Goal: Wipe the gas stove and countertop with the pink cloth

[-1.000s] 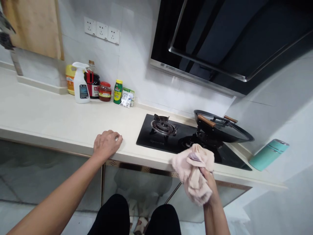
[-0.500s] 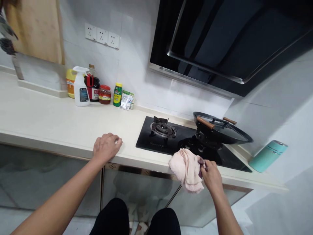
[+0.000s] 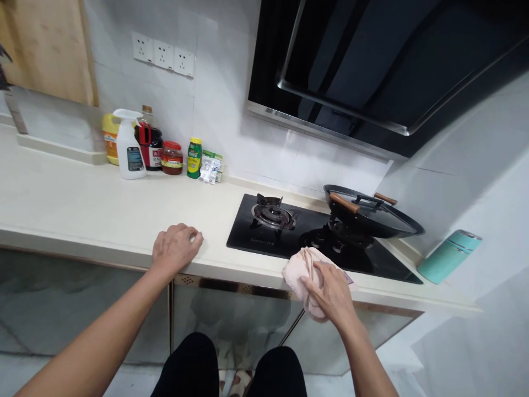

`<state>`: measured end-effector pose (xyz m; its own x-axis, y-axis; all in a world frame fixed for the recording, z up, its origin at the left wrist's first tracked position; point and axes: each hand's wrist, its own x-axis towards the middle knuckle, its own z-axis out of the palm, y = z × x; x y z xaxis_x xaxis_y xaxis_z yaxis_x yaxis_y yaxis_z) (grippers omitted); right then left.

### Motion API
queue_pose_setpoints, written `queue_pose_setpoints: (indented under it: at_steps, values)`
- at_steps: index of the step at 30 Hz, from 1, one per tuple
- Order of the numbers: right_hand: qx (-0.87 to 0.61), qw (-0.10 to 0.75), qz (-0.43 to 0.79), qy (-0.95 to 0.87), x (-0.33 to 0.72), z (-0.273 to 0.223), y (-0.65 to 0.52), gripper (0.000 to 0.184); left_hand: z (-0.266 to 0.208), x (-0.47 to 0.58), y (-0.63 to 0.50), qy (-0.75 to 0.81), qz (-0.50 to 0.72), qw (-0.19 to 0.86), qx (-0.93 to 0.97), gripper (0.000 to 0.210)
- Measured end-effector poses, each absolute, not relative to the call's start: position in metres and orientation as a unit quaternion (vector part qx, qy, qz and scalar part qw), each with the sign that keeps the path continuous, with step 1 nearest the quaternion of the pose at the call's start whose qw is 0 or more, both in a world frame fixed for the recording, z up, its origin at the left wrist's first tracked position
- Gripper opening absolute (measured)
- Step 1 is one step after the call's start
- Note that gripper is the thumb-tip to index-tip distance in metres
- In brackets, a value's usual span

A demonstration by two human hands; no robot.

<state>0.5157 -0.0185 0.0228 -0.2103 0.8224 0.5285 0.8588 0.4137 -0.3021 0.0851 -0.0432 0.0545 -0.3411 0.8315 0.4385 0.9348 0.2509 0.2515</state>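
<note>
A pale pink cloth [image 3: 298,271] drapes over the counter's front edge, just before the black gas stove [image 3: 243,234]. My right hand [image 3: 333,291] lies on top of the cloth with its fingers pressed into the folds, gripping it. On the counter edge left of the stove rests my left hand [image 3: 177,246], its fingers loosely curled and nothing seen in them. A lidded wok [image 3: 367,218] with wooden handles sits on the right burner. The left burner [image 3: 273,212] is bare.
Along the wall stand a white spray bottle [image 3: 131,148], a dark sauce bottle [image 3: 152,146], a red-lidded jar [image 3: 172,159] and a green bottle [image 3: 194,159]. A teal flask [image 3: 449,256] is at the right end. The black range hood [image 3: 351,71] hangs above the stove.
My right hand has shifted left, from gripping the cloth's right side to lying over its middle. The cloth's dark patch is now mostly covered. My left hand keeps its place on the counter edge.
</note>
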Motion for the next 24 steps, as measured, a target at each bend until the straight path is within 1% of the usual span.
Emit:
queue_pose_setpoints:
  at_steps: [3, 4, 8, 11, 16, 20, 22, 24]
  values:
    - [-0.561, 0.26, -0.036, -0.785, 0.519, 0.029, -0.013, 0.064, 0.054, 0.085, -0.043, -0.783, -0.243, 0.107, -0.563, 0.046]
    - [-0.567, 0.243, -0.025, -0.787, 0.525, 0.033, -0.011, 0.065, 0.054, 0.086, -0.044, -0.783, -0.245, 0.107, -0.562, 0.045]
    - [-0.59, 0.179, 0.002, -0.787, 0.559, 0.046, -0.004, 0.055, 0.054, 0.087, -0.045, -0.778, -0.255, 0.114, -0.563, 0.044]
    - [-0.585, 0.163, 0.046, -0.793, 0.576, 0.049, 0.002, 0.055, 0.053, 0.086, -0.044, -0.777, -0.256, 0.117, -0.563, 0.044]
    - [-0.551, 0.206, 0.124, -0.799, 0.581, 0.053, 0.01, 0.047, 0.051, 0.085, -0.044, -0.78, -0.253, 0.115, -0.561, 0.044]
    - [-0.518, 0.274, 0.231, -0.776, 0.585, 0.055, 0.016, 0.05, 0.052, 0.085, -0.043, -0.781, -0.247, 0.118, -0.561, 0.045]
    - [-0.547, 0.309, 0.224, -0.745, 0.583, 0.054, 0.017, 0.052, 0.052, 0.085, -0.043, -0.781, -0.246, 0.12, -0.562, 0.045]
    - [-0.592, 0.339, 0.166, -0.712, 0.575, 0.053, 0.017, 0.053, 0.051, 0.085, -0.042, -0.78, -0.25, 0.12, -0.561, 0.045]
